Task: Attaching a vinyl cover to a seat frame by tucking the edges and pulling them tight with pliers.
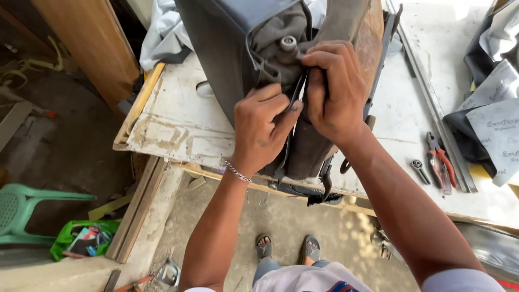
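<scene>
Grey fabric of a seat cover (270, 32) is bunched over the rusty seat frame (367, 38) standing at the near edge of the white-painted worktable (178, 119). I see my left hand (262, 130) pinching a dark strip of the cover's edge (296, 97) between thumb and forefinger, while my right hand (335, 89) presses its closed fingers onto the same strip from the other side, seemingly to keep it taut against the frame. Red-handled pliers (440, 165) and a small socket (419, 167) lie on the table to my right, beside dark sheets with pale backing (494, 113). Below, bare concrete floor (303, 216), a green plastic stool (27, 208).
</scene>
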